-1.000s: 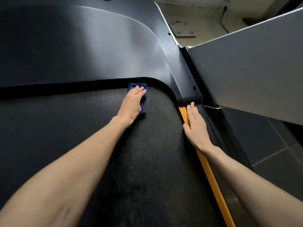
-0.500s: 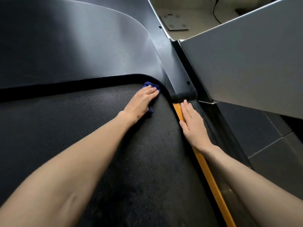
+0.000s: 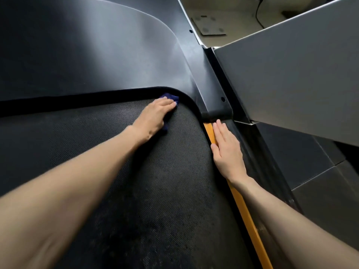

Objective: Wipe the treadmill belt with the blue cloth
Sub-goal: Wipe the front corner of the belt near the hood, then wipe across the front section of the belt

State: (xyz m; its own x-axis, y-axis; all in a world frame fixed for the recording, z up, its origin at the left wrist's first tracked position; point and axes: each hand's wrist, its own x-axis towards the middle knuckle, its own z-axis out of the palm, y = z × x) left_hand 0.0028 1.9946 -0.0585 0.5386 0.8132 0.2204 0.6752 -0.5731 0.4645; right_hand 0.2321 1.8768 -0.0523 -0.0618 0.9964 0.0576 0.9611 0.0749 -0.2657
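The black textured treadmill belt [image 3: 147,191] fills the lower middle of the head view. My left hand [image 3: 155,117] presses flat on the blue cloth [image 3: 171,97] at the belt's far end, close to its right corner, right against the black motor cover [image 3: 97,55]. Only the cloth's far edge and a sliver by my palm show; the hand hides the rest. My right hand [image 3: 226,150] lies flat, fingers together, on the right side rail, over the orange strip [image 3: 246,220] that borders the belt.
A grey upright panel [image 3: 291,78] rises on the right, beside the rail. Dark floor tiles [image 3: 320,181] lie below it. Beyond the treadmill, on a pale floor, a flat scale [image 3: 208,26] and a black cable [image 3: 259,14] are visible.
My left hand slid the cloth right along the belt's far edge toward the corner, then slightly back left. The right hand stayed planted on the rail.
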